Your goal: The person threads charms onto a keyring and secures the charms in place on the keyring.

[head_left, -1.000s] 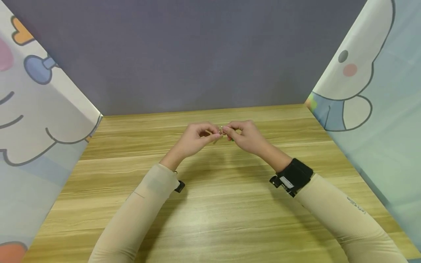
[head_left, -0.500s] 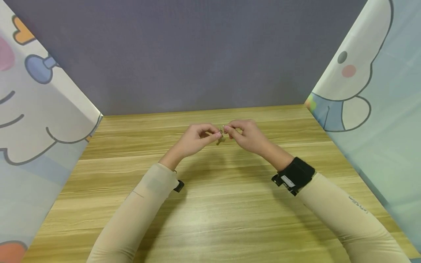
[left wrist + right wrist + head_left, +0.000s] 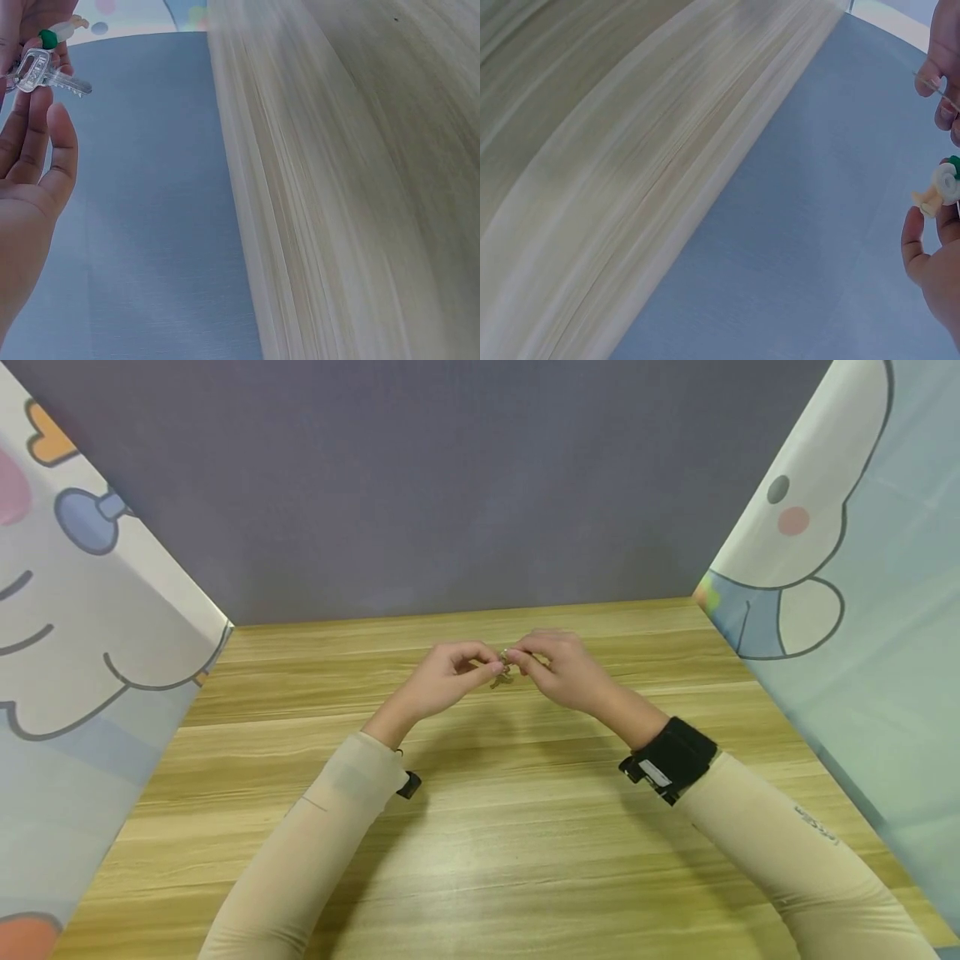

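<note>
Two hands are under my observation on the head feed, brought close together above the wood-grain surface (image 3: 480,827), near its far edge. I find the left hand (image 3: 442,681) pinching a metal key (image 3: 49,76) between thumb and fingertips. In the head view the key hangs just below those fingertips, in the narrow gap between the hands. My left wrist feed shows the bow near the fingertips, its markings too small for me to read, and a notched blade pointing outward. The right hand (image 3: 566,672) is pinching the keychain beside the key; the exact point of contact is hidden from me. My right wrist feed shows its charm (image 3: 946,182), coloured green, white and pale orange, lying against the fingers of that hand, with the thumb just beneath the pale orange end.

I note light beige sleeves on both arms and a black strap (image 3: 675,758) on the right wrist. A dark grey panel (image 3: 450,493) stands along the far edge of the surface. Printed cartoon sheets flank it: the left sheet (image 3: 97,610) bears an orange heart, the right sheet (image 3: 885,635) a white figure with a pink cheek.
</note>
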The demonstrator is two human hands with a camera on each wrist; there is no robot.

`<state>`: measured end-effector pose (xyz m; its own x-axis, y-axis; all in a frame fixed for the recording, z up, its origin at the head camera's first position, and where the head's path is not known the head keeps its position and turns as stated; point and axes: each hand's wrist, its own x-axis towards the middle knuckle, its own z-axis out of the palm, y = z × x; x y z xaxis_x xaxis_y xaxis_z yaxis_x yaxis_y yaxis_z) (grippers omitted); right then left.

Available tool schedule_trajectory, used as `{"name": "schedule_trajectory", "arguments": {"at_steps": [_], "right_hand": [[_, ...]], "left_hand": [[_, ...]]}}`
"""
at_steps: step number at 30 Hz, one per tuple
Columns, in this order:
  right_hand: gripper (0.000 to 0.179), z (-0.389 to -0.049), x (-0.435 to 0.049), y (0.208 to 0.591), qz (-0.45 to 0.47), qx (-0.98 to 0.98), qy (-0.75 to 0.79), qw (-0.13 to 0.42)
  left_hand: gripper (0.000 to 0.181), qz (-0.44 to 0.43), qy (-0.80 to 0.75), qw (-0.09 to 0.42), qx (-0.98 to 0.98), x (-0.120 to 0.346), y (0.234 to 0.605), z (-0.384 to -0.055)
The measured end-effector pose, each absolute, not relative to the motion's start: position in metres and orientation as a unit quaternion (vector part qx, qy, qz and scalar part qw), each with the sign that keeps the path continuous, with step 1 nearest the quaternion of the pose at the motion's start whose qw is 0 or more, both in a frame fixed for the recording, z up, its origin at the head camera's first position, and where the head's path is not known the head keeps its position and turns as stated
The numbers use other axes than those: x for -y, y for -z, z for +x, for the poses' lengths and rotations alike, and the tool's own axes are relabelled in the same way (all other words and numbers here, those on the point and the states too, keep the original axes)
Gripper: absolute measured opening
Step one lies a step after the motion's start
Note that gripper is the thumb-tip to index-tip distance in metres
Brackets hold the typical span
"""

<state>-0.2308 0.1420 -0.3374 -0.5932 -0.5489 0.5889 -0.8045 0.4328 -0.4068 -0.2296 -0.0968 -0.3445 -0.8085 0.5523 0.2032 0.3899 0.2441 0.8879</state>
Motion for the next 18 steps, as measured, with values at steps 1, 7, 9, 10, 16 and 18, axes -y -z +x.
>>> {"name": "schedule_trajectory", "arguments": {"at_steps": [1,7,9,10,16,18], "right_hand": [[0.013,-0.2311,-0.142,0.3376,0.404,0.829,-0.342,0.182],[0.02,-0.2326,-0.1435,0.3392,0.357,0.854,-0.357,0.126],[0.021,-0.2327,-0.1444,0.3394,0.346,0.859,-0.359,0.116],[0.021,-0.2325,-0.1448,0.3392,0.343,0.861,-0.359,0.113],[0.017,-0.2322,-0.1454,0.3384,0.377,0.86,-0.308,0.154],[0.016,-0.2316,-0.1443,0.3368,0.404,0.854,-0.273,0.182]], "left_hand": [[0.018,0.301,-0.538,0.077,-0.783,0.0966,0.3446,-0.2295],[0.018,0.319,-0.537,0.078,-0.777,0.0955,0.3472,-0.231],[0.018,0.323,-0.533,0.08,-0.778,0.0953,0.3477,-0.2318],[0.018,0.324,-0.531,0.081,-0.779,0.0955,0.348,-0.2321],[0.019,0.313,-0.51,0.092,-0.796,0.0962,0.3479,-0.2323],[0.021,0.312,-0.505,0.094,-0.799,0.0952,0.3472,-0.2321]]}}
